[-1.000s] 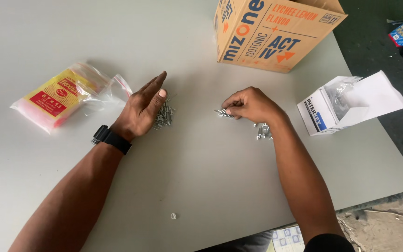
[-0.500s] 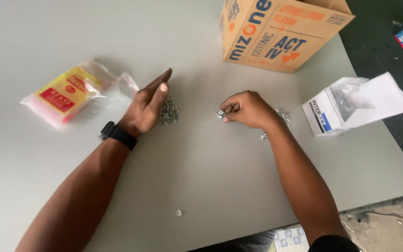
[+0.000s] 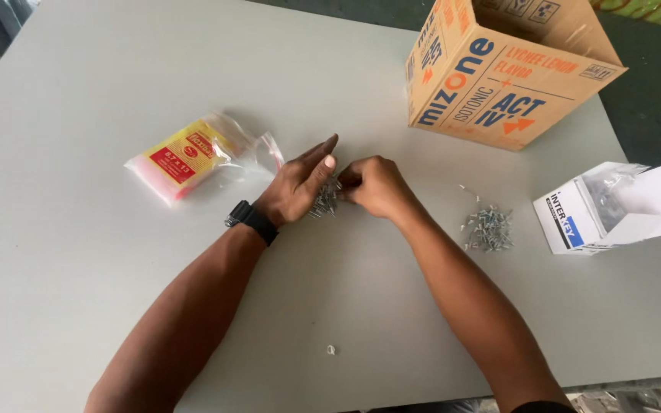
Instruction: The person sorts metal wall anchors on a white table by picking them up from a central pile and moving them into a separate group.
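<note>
Screws [image 3: 325, 200] sit heaped between our hands mid-gathering, left hand [image 3: 297, 189] flat beside them, right hand [image 3: 375, 186] pinching some, so we likely need a steady grip next.

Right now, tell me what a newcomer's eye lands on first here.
The two hands meeting at the table's middle: the left hand lies flat beside a small pile of screws while the right hand pinches at it. Next, the big cardboard box at the far right, then the yellow-and-red bag packet on the left.
</note>
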